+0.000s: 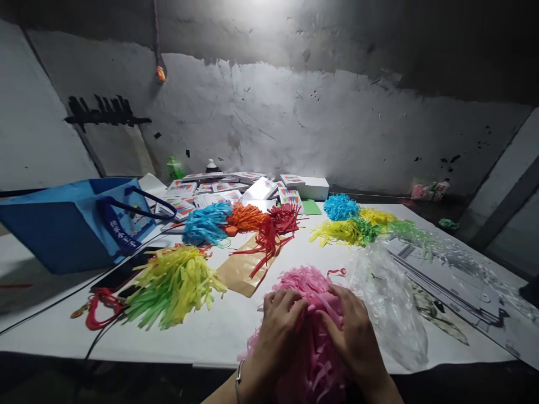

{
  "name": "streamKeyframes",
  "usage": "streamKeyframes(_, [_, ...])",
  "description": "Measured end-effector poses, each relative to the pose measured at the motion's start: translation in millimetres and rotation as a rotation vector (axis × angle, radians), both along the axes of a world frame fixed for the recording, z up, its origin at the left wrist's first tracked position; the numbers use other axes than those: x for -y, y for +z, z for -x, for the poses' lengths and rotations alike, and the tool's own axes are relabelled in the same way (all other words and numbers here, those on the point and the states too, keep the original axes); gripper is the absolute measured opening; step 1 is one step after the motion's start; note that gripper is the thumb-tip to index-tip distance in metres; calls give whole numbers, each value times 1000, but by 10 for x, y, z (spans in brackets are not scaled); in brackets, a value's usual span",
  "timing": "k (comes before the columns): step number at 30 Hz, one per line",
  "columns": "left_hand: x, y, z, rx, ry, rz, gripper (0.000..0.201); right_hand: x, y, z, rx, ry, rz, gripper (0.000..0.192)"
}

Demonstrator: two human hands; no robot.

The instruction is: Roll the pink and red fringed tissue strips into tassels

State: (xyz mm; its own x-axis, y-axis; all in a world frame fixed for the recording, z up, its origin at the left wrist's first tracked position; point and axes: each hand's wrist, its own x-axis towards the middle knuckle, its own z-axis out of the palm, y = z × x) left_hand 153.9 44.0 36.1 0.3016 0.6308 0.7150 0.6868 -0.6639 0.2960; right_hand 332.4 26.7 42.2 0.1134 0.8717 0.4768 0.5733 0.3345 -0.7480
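A bundle of pink tissue-paper tassels (pixel 314 353) lies at the table's front edge, its fringe spilling toward me. My left hand (pixel 282 320) is closed on its left side, fingers curled into the strips. On the other side my right hand (pixel 351 325) grips the pink paper between thumb and fingers. Both hands meet near the middle of the bundle; the exact pinch points are partly hidden. Beyond them lie red tassels (pixel 280 221) on a brown paper envelope (pixel 240 269). A clear plastic bag (pixel 383 303) sits right of my right hand.
Yellow-green tassels (pixel 177 286), blue tassels (pixel 206 221) and orange tassels (pixel 247 216) lie leftward, near a blue bag (pixel 63 224). Several flat boxes (pixel 223 188) are piled at the back. More yellow tassels (pixel 337 232) and a printed sheet (pixel 446 286) lie rightward. Cables cross the left side.
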Motion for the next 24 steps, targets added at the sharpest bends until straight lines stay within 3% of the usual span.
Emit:
streamKeyframes(4, [23, -61, -60, 48, -63, -104, 13, -4, -10, 53, 218, -38, 39, 40])
streamKeyframes(8, [39, -122, 5, 103, -139, -259, 20, -105, 43, -125, 149, -169, 116, 37])
streamKeyframes(11, [51, -83, 181, 142, -182, -241, 22, -176, 106, -346, -1, -233, 121, 33])
streamKeyframes(15, [87, 145, 425, 457, -283, 64, 8, -190, 121, -528, -313, -241, 76, 32])
streamKeyframes(20, [165, 588, 586, 1006, -301, 635, 31, -168, -31, -585, -652, -246, 79, 56])
streamKeyframes(24, [168, 899, 735, 1265, -263, 749, 42, -181, -261, -643, -822, -286, 31, 50])
